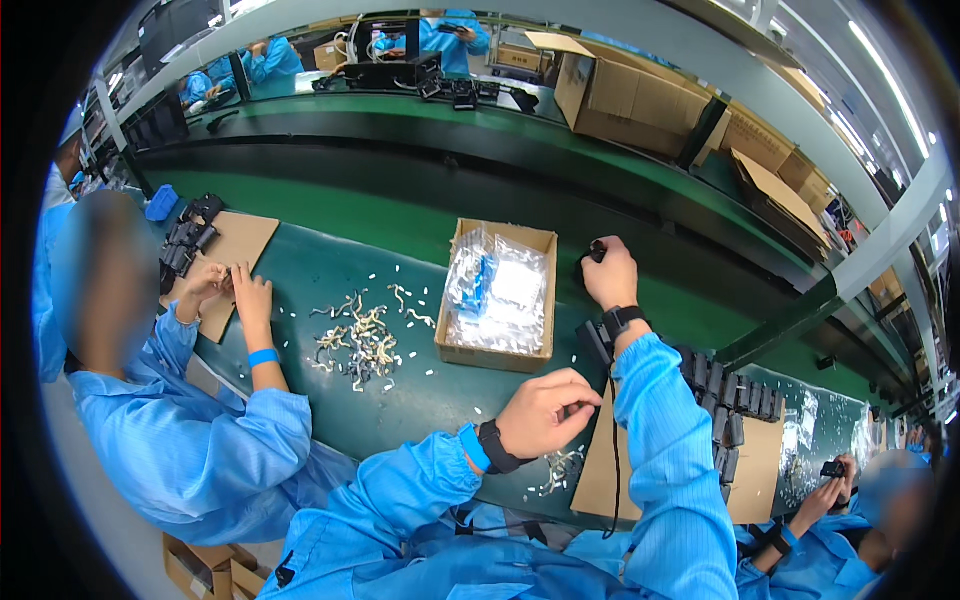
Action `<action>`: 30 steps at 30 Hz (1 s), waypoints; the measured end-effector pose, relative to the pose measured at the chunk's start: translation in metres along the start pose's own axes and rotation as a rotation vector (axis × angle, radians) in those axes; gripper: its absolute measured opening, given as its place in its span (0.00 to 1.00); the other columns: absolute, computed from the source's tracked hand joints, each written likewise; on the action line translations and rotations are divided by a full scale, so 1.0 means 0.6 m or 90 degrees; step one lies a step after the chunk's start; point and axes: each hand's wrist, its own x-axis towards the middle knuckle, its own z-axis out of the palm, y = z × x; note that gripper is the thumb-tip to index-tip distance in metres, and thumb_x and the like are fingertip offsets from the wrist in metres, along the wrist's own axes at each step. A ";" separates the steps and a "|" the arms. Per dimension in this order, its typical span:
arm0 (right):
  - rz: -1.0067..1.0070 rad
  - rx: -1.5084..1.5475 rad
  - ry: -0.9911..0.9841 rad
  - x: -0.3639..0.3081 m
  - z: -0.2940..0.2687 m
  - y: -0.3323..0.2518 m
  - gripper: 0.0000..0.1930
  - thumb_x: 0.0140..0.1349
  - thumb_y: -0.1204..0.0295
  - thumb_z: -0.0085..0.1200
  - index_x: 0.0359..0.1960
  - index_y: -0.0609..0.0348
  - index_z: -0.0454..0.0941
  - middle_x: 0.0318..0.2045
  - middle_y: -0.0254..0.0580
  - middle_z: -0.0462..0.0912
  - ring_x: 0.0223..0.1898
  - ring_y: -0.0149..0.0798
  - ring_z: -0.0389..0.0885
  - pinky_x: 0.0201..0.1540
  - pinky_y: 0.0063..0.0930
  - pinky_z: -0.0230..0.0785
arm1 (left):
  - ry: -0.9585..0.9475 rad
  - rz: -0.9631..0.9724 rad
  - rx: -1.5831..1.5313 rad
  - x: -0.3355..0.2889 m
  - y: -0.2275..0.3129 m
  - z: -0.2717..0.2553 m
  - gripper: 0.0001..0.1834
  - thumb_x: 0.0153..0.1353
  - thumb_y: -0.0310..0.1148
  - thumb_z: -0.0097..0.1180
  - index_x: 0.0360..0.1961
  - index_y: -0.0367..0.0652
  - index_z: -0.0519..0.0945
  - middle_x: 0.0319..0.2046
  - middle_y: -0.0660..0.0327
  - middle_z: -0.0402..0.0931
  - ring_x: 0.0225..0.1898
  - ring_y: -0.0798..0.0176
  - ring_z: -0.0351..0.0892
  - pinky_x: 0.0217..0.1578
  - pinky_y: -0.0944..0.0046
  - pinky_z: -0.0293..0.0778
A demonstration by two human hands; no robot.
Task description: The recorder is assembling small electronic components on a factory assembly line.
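Right hand (614, 276) curled around a small black object (593, 253) just right of an open brown cardboard box (490, 358) of clear plastic bags (518, 280), left hand (546, 412) nearer, fingers bent, contents unclear, short cream-and-black wires (362, 338) left on the green table (335, 258)

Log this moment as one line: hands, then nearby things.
right hand: fingers on black item | left hand: fingers curled, contents unclear | carton: holds clear plastic bags | wire pieces: loose pile left of carton
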 end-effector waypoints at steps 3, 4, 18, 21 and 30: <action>-0.024 -0.094 -0.036 0.023 0.036 -0.016 0.21 0.59 0.71 0.64 0.55 0.56 0.78 0.50 0.57 0.87 0.51 0.63 0.85 0.56 0.51 0.78 | -0.043 0.018 0.007 -0.001 -0.004 -0.012 0.07 0.60 0.21 0.64 0.40 0.37 0.88 0.37 0.61 0.82 0.24 0.73 0.77 0.26 0.71 0.73; -0.030 -0.117 -0.062 0.029 0.049 -0.018 0.23 0.58 0.71 0.65 0.57 0.55 0.77 0.49 0.57 0.87 0.52 0.62 0.85 0.56 0.51 0.78 | -0.043 0.020 0.008 -0.001 -0.005 -0.016 0.07 0.60 0.21 0.64 0.40 0.37 0.88 0.37 0.61 0.82 0.24 0.73 0.77 0.26 0.71 0.73; -0.251 -0.077 -0.085 -0.090 -0.111 -0.050 0.26 0.57 0.72 0.65 0.59 0.63 0.77 0.54 0.61 0.82 0.51 0.61 0.84 0.54 0.48 0.78 | 0.149 -0.081 -0.319 0.019 -0.019 -0.050 0.09 0.63 0.13 0.56 0.42 0.31 0.83 0.40 0.58 0.77 0.29 0.71 0.78 0.28 0.72 0.74; -0.152 0.012 -0.274 -0.229 -0.180 -0.094 0.16 0.61 0.71 0.64 0.49 0.63 0.83 0.42 0.54 0.87 0.42 0.56 0.86 0.47 0.44 0.79 | 0.147 -0.100 -0.359 0.019 -0.013 -0.064 0.08 0.64 0.14 0.56 0.43 0.31 0.82 0.39 0.58 0.76 0.29 0.70 0.77 0.26 0.71 0.72; -0.163 -0.013 -0.300 -0.355 -0.112 -0.012 0.07 0.59 0.76 0.65 0.40 0.61 0.86 0.38 0.48 0.81 0.45 0.53 0.83 0.49 0.45 0.77 | 0.004 -0.144 -0.367 0.017 -0.009 -0.068 0.07 0.67 0.17 0.56 0.44 0.32 0.81 0.39 0.59 0.76 0.29 0.71 0.75 0.29 0.70 0.72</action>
